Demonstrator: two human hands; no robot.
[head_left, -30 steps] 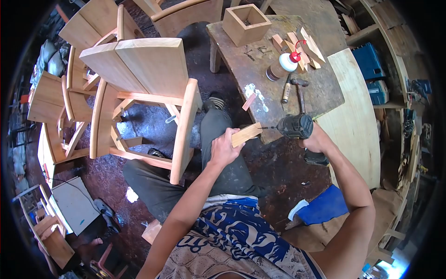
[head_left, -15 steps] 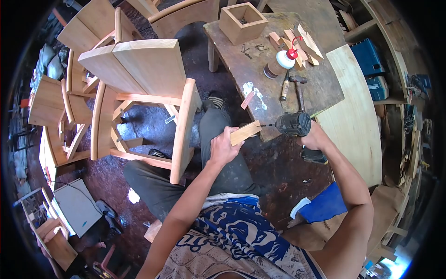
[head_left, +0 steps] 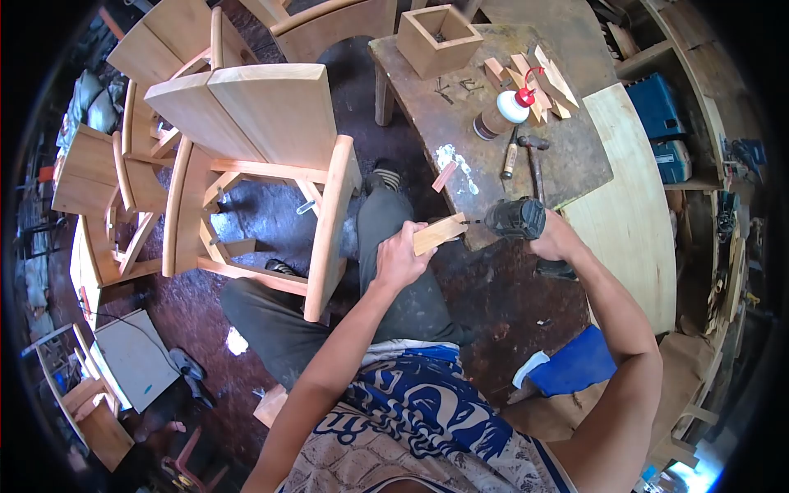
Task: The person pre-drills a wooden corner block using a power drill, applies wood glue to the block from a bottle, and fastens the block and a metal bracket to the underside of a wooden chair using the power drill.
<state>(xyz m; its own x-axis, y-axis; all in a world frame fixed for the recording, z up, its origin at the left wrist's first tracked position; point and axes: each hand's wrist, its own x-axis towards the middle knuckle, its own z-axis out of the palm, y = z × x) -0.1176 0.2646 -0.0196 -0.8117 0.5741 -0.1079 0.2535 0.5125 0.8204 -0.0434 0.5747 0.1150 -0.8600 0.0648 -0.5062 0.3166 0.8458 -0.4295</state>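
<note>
Moving closer to the small wooden block since the earlier frame, the black cordless drill is now bringing its bit to the block's end; whether the tip is entering the wood is too small to tell. The right hand is wrapping around the drill's grip, its fingers mostly hiding behind the tool, so I cannot tell how they are sitting on the trigger. The left hand is pinching the block's other end between thumb and fingers, keeping it beside the worktable's near corner. On that table, a claw hammer and a wooden-handled tool are lying near a red-capped squeeze bottle. Farther back, wood offcuts and an open wooden box are resting.
</note>
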